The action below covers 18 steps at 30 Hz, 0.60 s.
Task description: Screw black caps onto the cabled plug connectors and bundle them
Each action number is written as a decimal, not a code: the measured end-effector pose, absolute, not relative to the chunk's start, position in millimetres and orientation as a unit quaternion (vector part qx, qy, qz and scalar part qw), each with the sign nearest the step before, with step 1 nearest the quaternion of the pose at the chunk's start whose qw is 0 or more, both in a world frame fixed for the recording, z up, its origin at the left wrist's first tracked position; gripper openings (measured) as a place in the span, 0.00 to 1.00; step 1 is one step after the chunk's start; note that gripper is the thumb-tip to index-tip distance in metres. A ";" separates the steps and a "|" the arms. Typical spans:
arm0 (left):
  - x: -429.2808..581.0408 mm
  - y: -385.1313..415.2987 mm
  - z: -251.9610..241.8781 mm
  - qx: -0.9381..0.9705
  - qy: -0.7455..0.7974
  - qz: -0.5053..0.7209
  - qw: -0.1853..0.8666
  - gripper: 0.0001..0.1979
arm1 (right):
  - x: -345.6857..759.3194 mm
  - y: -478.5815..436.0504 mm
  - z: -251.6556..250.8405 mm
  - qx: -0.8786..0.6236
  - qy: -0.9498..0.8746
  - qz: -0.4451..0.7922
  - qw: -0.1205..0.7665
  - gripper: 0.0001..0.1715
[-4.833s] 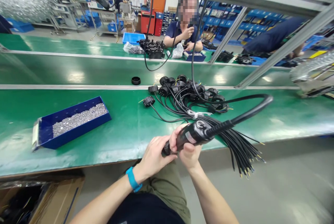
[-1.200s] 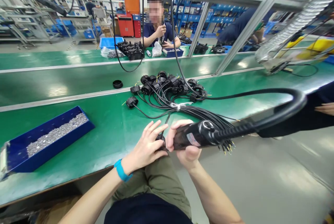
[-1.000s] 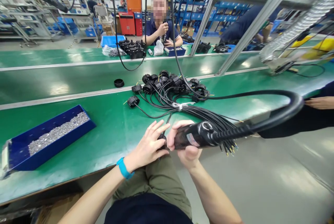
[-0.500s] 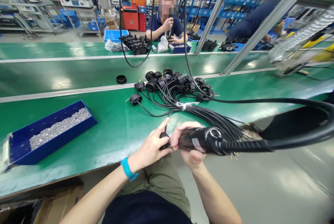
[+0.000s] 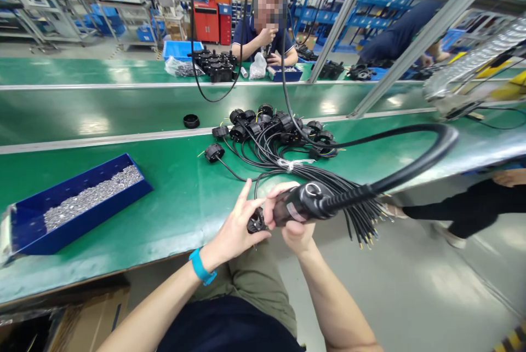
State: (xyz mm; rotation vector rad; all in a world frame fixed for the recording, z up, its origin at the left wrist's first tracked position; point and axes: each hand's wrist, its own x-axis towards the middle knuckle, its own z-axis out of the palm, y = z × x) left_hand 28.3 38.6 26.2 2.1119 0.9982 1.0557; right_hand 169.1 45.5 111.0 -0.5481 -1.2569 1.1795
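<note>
My left hand (image 5: 238, 225), with a teal band on its wrist, grips a round black cable connector (image 5: 256, 221) at the table's front edge. My right hand (image 5: 291, 219) is wrapped round a black corded electric screwdriver (image 5: 302, 204), held nearly level. The screwdriver's front end points left at the connector; its tip is hidden by my fingers, so I cannot tell whether it touches. Beyond my hands lies a bundle of black cables (image 5: 324, 179), tied with a white strip, with several round black connectors (image 5: 283, 122) at its far ends.
On the left a blue bin (image 5: 82, 223) holds many small metal screws (image 5: 94, 198). A black ring (image 5: 191, 121) lies by the metal rail. The screwdriver's thick cord (image 5: 411, 168) loops up on the right. Across the bench a person (image 5: 265, 40) works; another person's legs (image 5: 460, 209) show at right.
The screwdriver's rear has swung nearer and its cord now arches higher. Both hands have shifted slightly left with the connector. A person's legs have come into view at right.
</note>
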 end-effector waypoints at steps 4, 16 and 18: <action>30.9 36.5 17.2 0.762 0.397 0.404 0.312 0.32 | 167.8 49.8 109.1 -0.275 -0.541 0.508 0.611 0.34; 31.0 34.3 21.0 0.748 0.432 0.380 0.331 0.30 | 171.6 58.9 99.6 -0.238 -0.509 0.520 0.643 0.31; 31.5 34.7 18.3 0.749 0.432 0.381 0.328 0.30 | 170.1 57.2 98.6 -0.242 -0.508 0.514 0.647 0.30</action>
